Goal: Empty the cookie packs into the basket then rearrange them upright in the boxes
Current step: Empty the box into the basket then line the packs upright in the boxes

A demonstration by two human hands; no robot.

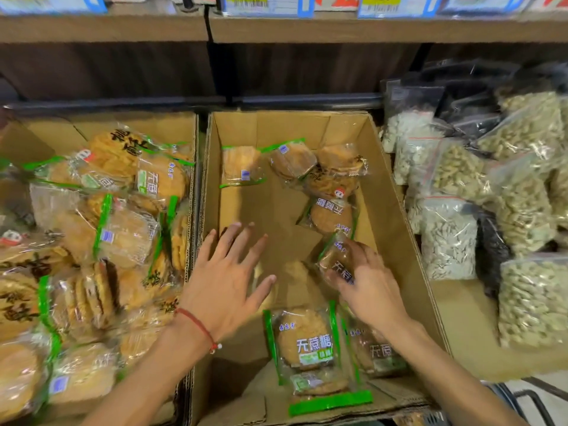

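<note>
Both forearms are bare up to the hands, and the wrist of the left hand (pixel 229 290) wears a thin red cord bracelet (pixel 196 325) with a small white bead (pixel 218 345) at its five o'clock end.

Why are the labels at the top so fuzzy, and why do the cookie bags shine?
In the head view, the blue-edged price labels sit blurred at the frame's edge; the clear green-striped cookie packs glint with glare; the right hand, gripping one cookie pack, is smeared by motion.

Green-edged cookie packs (pixel 307 342) lie scattered in the middle box (pixel 390 195), heaped in the left box (pixel 159 126).
</note>
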